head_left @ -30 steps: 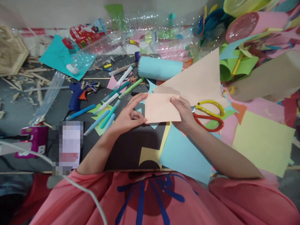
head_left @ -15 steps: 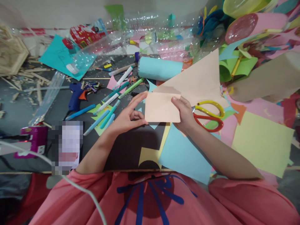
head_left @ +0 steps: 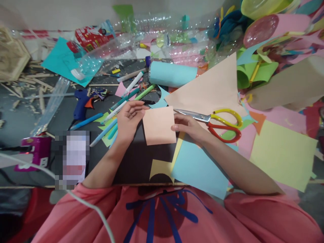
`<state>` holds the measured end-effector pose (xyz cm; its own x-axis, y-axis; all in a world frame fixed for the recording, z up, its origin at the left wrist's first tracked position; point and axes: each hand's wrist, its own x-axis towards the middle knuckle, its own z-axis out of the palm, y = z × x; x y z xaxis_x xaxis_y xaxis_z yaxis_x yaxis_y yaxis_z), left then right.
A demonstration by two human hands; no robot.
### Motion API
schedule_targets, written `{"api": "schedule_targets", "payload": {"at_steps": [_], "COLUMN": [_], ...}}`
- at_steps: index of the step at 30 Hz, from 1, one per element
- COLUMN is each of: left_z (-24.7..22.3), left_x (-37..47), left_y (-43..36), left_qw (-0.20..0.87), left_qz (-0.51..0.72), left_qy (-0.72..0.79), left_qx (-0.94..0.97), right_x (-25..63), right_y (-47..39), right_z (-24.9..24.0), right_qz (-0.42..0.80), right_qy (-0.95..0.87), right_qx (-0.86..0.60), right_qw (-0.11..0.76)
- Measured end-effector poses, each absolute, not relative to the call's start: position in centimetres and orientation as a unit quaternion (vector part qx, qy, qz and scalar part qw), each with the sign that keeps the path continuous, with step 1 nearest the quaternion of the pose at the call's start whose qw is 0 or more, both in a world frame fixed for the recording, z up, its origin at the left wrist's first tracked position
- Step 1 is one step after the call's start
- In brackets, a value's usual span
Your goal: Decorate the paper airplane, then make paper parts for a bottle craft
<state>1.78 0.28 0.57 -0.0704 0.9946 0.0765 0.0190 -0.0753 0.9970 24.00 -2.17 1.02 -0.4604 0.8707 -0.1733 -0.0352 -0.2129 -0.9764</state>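
Observation:
A folded piece of peach paper (head_left: 159, 126) is held up over the dark tabletop, nearly square and slightly tilted. My right hand (head_left: 188, 127) grips its right edge, thumb in front and fingers behind. At the upper left corner, my left hand (head_left: 130, 119) pinches the paper with the thumb, its fingers curled above. Scissors (head_left: 206, 118) with one yellow and one red handle lie just right of the paper, blades pointing left. Beneath them spreads a larger peach sheet (head_left: 212, 84).
Several markers (head_left: 103, 131) lie left of my left hand, with a blue glue gun (head_left: 81, 104) beyond. A phone (head_left: 76, 155) rests near the front edge. Plastic bottles (head_left: 108, 50) and a blue paper-wrapped cylinder (head_left: 172, 74) stretch along the back. Blue paper (head_left: 202, 168) and yellow paper (head_left: 283, 155) lie at right.
The folded peach paper has moved left and down and now looks squarer. My right hand has shifted left with it, uncovering the scissor blades. My left hand has moved to the upper left corner.

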Motion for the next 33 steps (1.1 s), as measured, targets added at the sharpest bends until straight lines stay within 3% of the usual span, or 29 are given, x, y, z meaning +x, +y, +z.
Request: {"api": "schedule_targets", "payload": {"at_steps": [5, 17, 26, 33], "left_z": [0.8, 0.2, 0.7, 0.6], "left_x": [2.1, 1.6, 2.1, 2.0], "left_y": [-0.1, -0.3, -0.3, -0.3], "left_qw": [0.466, 0.547, 0.494, 0.513], "left_qz": [0.502, 0.504, 0.464, 0.467], "left_qy": [0.502, 0.395, 0.496, 0.544], "left_qx": [0.528, 0.539, 0.543, 0.471], "right_x": [23.6, 23.3, 23.2, 23.0], "right_y": [-1.9, -2.1, -2.1, -2.2], "right_z": [0.3, 0.9, 0.8, 0.6], "right_qz": [0.707, 0.644, 0.66, 0.655], "right_qy": [-0.473, -0.459, -0.458, -0.442], "right_qx": [-0.373, -0.454, -0.45, -0.427], "right_qw": [0.371, 0.411, 0.39, 0.438]}}
